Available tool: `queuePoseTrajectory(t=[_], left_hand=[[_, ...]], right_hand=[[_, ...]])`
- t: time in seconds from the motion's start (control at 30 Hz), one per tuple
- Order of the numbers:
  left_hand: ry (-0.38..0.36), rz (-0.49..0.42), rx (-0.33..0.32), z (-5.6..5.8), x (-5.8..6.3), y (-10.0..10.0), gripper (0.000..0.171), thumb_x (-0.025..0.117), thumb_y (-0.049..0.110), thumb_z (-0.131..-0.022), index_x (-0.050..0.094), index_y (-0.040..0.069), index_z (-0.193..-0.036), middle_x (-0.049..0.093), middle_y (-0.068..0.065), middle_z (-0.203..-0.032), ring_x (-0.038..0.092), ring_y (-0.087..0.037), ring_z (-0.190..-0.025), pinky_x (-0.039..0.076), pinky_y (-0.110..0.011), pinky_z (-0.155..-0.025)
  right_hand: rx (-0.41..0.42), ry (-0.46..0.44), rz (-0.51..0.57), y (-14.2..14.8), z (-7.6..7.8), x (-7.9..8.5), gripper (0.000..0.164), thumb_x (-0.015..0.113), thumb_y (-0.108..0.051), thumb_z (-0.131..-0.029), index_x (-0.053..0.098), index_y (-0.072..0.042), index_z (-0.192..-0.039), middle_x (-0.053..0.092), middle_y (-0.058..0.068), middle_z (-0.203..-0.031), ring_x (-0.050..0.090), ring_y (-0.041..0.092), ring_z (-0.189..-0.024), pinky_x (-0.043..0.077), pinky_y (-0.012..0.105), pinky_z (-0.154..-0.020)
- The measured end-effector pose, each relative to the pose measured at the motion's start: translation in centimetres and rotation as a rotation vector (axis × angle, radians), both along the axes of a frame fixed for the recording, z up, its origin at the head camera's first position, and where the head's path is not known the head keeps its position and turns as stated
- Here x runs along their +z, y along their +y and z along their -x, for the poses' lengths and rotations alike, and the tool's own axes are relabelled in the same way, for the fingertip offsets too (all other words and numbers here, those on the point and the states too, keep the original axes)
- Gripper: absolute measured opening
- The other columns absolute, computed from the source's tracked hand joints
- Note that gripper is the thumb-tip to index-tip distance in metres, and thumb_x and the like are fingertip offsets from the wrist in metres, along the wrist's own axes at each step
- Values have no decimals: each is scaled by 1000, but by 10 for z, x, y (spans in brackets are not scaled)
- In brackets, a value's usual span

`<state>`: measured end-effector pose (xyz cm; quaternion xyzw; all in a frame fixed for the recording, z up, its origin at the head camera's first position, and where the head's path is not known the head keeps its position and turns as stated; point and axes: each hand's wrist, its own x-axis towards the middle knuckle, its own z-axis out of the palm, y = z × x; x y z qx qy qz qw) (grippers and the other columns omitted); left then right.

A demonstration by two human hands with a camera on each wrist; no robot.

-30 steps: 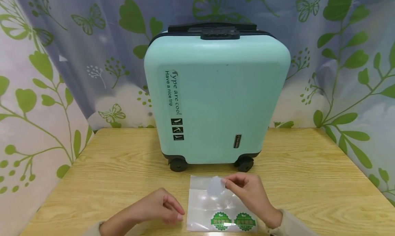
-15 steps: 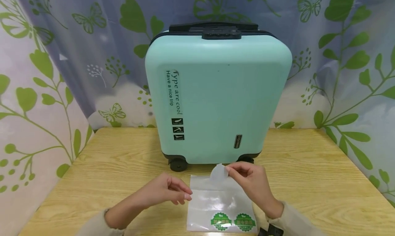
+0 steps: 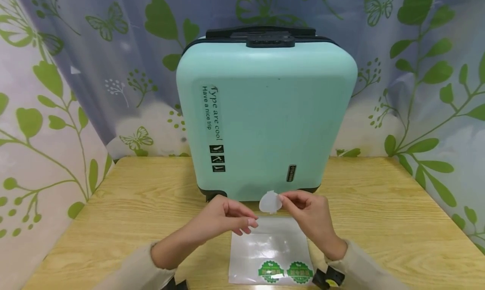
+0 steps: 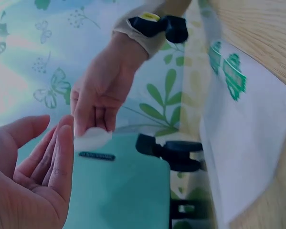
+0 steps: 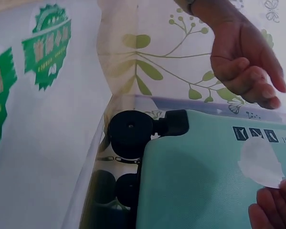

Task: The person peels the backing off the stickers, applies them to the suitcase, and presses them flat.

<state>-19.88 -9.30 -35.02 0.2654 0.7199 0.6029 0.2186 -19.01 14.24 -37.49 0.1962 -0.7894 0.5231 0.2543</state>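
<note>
My right hand (image 3: 310,217) pinches a round, whitish sticker (image 3: 269,202) by its right edge, between thumb and forefinger. It is held up in front of the suitcase's lower edge, above the far end of a glossy white sheet (image 3: 261,239). Left of it, my left hand (image 3: 223,222) has relaxed fingers pointing toward the sticker, with a gap between. Two green badge stickers (image 3: 270,272) remain on the sheet's near part. In the right wrist view the pale side of the held sticker (image 5: 259,162) shows, with the left hand (image 5: 248,67) beyond it.
An upright mint-green suitcase (image 3: 261,126) stands on the wooden table (image 3: 113,222) behind the sheet. Lettering and small black icons (image 3: 217,158) run down its left side. A patterned curtain (image 3: 151,71) hangs behind. Each wrist wears a black strap device (image 3: 329,277).
The right hand has lifted the sticker up and away from the sheet toward the suitcase. My left hand has moved up and to the right, closer to the sticker.
</note>
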Motion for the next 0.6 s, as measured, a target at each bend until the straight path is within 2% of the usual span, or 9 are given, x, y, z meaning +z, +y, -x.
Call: queuePoseTrajectory(t=[0.3, 0.43, 0.6], left_hand=[[-120, -54, 78, 3, 2, 18, 25, 63, 11, -90, 67, -7, -107, 71, -16, -97, 69, -14, -77, 57, -35, -72], [-134, -66, 97, 5, 3, 22, 27, 64, 12, -90, 66, -7, -109, 70, -16, -99, 69, -15, -79, 56, -37, -73], [-143, -69, 132, 9, 4, 25, 29, 66, 14, -89, 66, -7, -109, 71, -17, -97, 69, -14, -76, 56, -37, -73]], right_hand=[[26, 124, -19, -2, 1, -1, 7, 70, 3, -81, 73, -1, -85, 71, 9, -76, 63, -1, -64, 52, 17, -55], [37, 161, -23, -2, 1, 1, 9, 70, 4, -81, 73, -1, -86, 70, 12, -75, 63, 0, -63, 51, 17, -54], [52, 216, -80, -1, 1, 2, 14, 70, 7, -79, 73, -4, -87, 70, 5, -75, 63, 3, -62, 50, 16, -54]])
